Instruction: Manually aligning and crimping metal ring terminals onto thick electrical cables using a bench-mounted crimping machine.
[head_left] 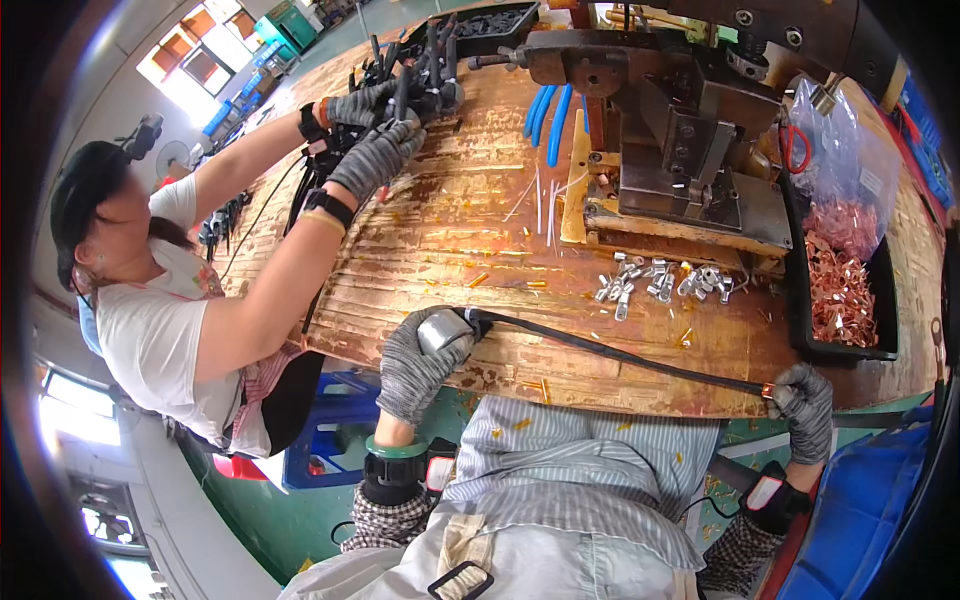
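A black cable (620, 357) stretches across the front edge of the table between my two hands. My left hand (415, 365), in a grey knit glove, is closed at the cable's left end. A silver-grey rounded object (440, 332) also shows in that hand; its exact kind is unclear. My right hand (806, 402), gloved too, pinches the cable's right end, where a small copper-coloured piece (767, 389) wraps the tip. Beyond the cable lies a loose pile of silver cable lugs (665, 280).
A heavy press (690, 150) stands at the back right. Beside it are a black bin (850, 350) of copper pieces (840, 290) and a clear plastic bag (840, 150). Blue tubing pieces (550, 120) lie left of the press. At the left a co-worker's gloved hands (375, 150) hold black cables (405, 90).
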